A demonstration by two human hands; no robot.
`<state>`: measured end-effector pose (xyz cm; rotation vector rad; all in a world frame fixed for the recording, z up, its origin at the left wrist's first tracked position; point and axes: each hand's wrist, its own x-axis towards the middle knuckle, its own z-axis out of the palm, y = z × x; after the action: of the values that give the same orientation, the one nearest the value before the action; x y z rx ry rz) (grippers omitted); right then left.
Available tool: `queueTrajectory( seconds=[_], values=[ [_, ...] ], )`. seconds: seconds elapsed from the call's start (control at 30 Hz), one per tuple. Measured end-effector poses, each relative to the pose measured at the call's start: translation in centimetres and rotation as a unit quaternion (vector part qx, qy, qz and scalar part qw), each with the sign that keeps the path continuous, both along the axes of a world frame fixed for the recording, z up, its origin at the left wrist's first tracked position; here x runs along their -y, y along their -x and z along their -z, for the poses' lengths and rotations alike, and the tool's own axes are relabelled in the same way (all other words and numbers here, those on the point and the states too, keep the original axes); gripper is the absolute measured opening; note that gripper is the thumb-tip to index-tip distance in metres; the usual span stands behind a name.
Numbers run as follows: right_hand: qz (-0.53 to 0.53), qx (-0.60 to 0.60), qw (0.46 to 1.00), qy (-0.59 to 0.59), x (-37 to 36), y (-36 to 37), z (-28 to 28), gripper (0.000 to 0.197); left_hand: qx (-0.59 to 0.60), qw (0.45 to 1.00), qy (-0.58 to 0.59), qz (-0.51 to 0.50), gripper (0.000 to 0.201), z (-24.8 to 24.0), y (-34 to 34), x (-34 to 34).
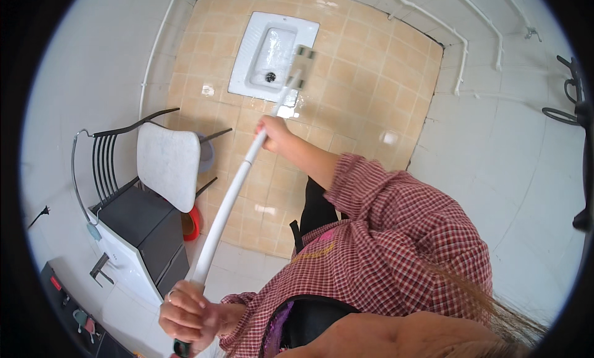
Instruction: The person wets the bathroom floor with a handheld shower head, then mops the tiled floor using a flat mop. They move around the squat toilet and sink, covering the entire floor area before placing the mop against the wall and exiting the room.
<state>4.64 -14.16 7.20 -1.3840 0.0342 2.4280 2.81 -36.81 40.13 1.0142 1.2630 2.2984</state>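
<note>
Head cam: left hand (pixel 189 314) and right hand (pixel 274 133) grip the white pole (pixel 226 212), whose mop head's (pixel 303 66) so close it could snag the squat toilet (pixel 248 56).

Squat toilet (pixel 253 55): one, with one drain hole (pixel 270 77) in it. Mop (pixel 229 209): one, head at toilet's right edge. Hands: two, left hand (pixel 189 318) and right hand (pixel 272 133), both on near side of toilet. Left of toilet, near side: one chair (pixel 167 166); two basins, one red basin (pixel 193 225), one greyish basin (pixel 207 157); one faucet (pixel 102 270). Farther left wall: one white pipe (pixel 149 67). Right of toilet: one wall tap (pixel 531 33).
</note>
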Motion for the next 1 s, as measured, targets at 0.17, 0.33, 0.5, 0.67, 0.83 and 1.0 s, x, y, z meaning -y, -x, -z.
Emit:
queueTrajectory(
  seconds=[0.17, 0.33, 0.5, 0.67, 0.83, 1.0],
  values=[
    [0.041, 0.117, 0.991, 0.040, 4.6, -7.7, 4.3, 0.009, 0.204, 0.978, 0.033, 0.005, 0.061, 2.3, 6.8, 0.7],
    [0.023, 0.256, 0.961, 0.100, 3.4, -14.2, 9.2, 0.011, 0.332, 0.938, 0.101, 0.023, 0.060, 8.1, 11.4, -6.3],
    [0.069, 0.268, 0.946, 0.171, 0.9, -8.1, 10.7, 0.015, 0.335, 0.934, 0.121, 0.036, 0.048, 7.3, 16.2, -11.1],
    [0.040, 0.268, 0.949, 0.160, -2.1, -1.2, 8.7, 0.010, 0.273, 0.955, 0.119, 0.016, 0.050, 4.8, 17.8, -13.6],
    [0.034, 0.203, 0.964, 0.165, -5.8, 1.5, 4.3, 0.016, 0.224, 0.966, 0.114, -0.056, 0.049, 3.1, 14.6, -15.8],
    [-0.010, 0.135, 0.985, 0.108, -3.0, 3.1, 2.4, 0.009, 0.210, 0.974, 0.062, -0.052, 0.048, 1.2, 13.8, -9.5]
  ],
)
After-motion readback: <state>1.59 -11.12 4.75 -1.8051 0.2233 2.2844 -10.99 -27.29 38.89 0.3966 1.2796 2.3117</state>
